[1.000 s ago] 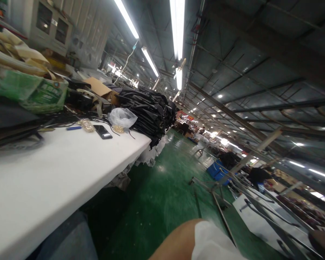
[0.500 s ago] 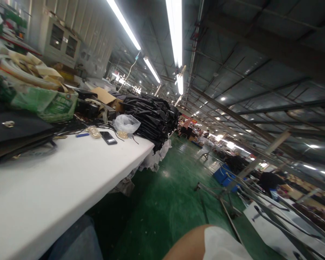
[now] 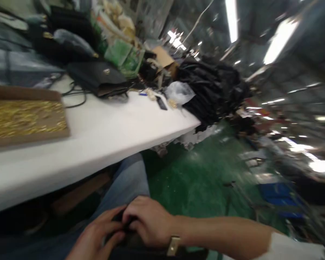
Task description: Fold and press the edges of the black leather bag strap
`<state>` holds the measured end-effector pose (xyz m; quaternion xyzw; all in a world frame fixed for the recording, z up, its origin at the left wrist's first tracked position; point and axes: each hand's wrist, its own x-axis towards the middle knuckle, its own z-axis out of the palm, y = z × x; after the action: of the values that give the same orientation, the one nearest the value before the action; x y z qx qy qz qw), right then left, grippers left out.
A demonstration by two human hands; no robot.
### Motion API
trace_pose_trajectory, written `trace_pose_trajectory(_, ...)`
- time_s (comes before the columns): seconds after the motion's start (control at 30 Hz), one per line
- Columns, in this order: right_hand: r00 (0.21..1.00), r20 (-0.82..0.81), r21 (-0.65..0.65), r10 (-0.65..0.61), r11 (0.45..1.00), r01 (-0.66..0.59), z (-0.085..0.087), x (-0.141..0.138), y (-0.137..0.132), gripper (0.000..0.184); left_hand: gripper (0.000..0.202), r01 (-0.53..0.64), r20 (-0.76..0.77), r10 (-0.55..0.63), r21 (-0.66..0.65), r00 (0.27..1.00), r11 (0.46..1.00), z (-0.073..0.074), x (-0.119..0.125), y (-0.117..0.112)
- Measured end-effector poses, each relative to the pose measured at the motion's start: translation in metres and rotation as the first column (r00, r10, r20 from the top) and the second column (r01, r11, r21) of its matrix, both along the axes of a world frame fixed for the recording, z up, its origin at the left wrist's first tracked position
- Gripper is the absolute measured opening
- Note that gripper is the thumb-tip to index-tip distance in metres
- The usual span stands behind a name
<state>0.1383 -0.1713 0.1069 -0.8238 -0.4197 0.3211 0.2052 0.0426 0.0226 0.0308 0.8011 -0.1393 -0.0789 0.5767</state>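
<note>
Low in the view, my left hand (image 3: 99, 231) and my right hand (image 3: 150, 220) meet over my lap. Their fingers are closed on a black piece that seems to belong to a black bag (image 3: 151, 253) beneath them. A gold metal fitting (image 3: 173, 246) shows by my right wrist. Motion blur and my fingers hide exactly which part of the bag I grip. Another black bag (image 3: 97, 77) with a small gold clasp lies on the white table (image 3: 108, 133) above my hands.
On the table sit a cardboard tray (image 3: 66, 121) of gold metal pieces, a green box (image 3: 124, 59), a phone (image 3: 161, 103), a clear plastic bag (image 3: 179, 92) and a tall stack of black pieces (image 3: 206, 90). A green floor (image 3: 189, 177) and blue bins (image 3: 278, 195) are to the right.
My view has swung down and left. Both hands and the bag on my lap have come into sight, as has the tray of gold pieces.
</note>
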Motion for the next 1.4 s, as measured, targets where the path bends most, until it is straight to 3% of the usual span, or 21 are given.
trace_pose_trajectory(0.07,0.996,-0.071,0.110,-0.046,0.992,0.054,0.001,-0.007,-0.007,0.022,0.024,-0.140,-0.153,0.141,0.013,0.978,0.990,0.006,-0.023,0.004)
trace_pose_trajectory(0.13,0.972,-0.220,0.173,-0.086,0.977,0.125,0.002,-0.007,-0.011,0.025,0.022,-0.220,-0.220,0.215,0.004,0.951,0.976,0.012,-0.030,0.003)
trace_pose_trajectory(0.23,0.926,-0.357,0.157,-0.121,0.970,0.187,0.004,-0.006,-0.009,0.021,0.023,-0.277,-0.263,0.262,-0.020,0.929,0.961,0.017,-0.032,-0.002)
trace_pose_trajectory(0.33,0.913,-0.387,0.105,-0.130,0.977,0.184,0.005,-0.005,-0.007,0.022,0.029,-0.311,-0.269,0.291,-0.032,0.918,0.950,0.018,-0.036,-0.006)
trace_pose_trajectory(0.47,0.958,-0.275,0.139,-0.078,0.983,0.120,-0.004,-0.001,-0.012,0.018,0.036,-0.324,-0.283,0.306,-0.016,0.909,0.946,0.017,-0.040,-0.007)
trace_pose_trajectory(0.63,0.994,0.016,0.208,0.105,0.972,-0.106,-0.023,-0.001,-0.026,0.021,0.042,-0.428,-0.290,0.403,-0.025,0.868,0.903,0.009,-0.045,-0.010)
trace_pose_trajectory(0.87,0.983,0.112,0.333,0.147,0.926,-0.176,-0.030,-0.001,-0.028,0.022,0.047,-0.563,-0.210,0.523,-0.248,0.826,0.789,-0.002,-0.049,-0.018)
trace_pose_trajectory(0.97,0.963,0.163,0.388,0.215,0.883,-0.263,-0.024,-0.002,-0.022,0.022,0.053,-0.639,-0.303,0.562,-0.353,0.769,0.684,-0.005,-0.048,-0.022)
trace_pose_trajectory(1.03,0.953,0.199,0.434,0.229,0.852,-0.295,-0.021,-0.002,-0.019,0.022,0.047,-0.678,-0.354,0.578,-0.384,0.735,0.627,-0.008,-0.050,-0.024)
trace_pose_trajectory(1.07,0.951,0.210,0.451,0.226,0.841,-0.299,-0.020,-0.002,-0.017,0.022,0.038,-0.678,-0.350,0.581,-0.384,0.735,0.627,-0.009,-0.051,-0.024)
trace_pose_trajectory(1.17,0.955,0.201,0.452,0.220,0.844,-0.289,-0.020,-0.002,-0.015,0.024,0.014,-0.611,-0.285,0.541,-0.375,0.791,0.697,-0.011,-0.058,-0.023)
trace_pose_trajectory(1.23,0.961,0.172,0.412,0.218,0.870,-0.271,-0.022,-0.002,-0.018,0.026,0.017,-0.558,-0.256,0.496,-0.391,0.830,0.732,-0.014,-0.062,-0.020)
trace_pose_trajectory(1.4,0.985,0.112,0.273,0.130,0.949,-0.156,-0.027,-0.003,-0.029,0.026,0.020,-0.511,-0.251,0.445,-0.423,0.860,0.748,-0.021,-0.064,-0.015)
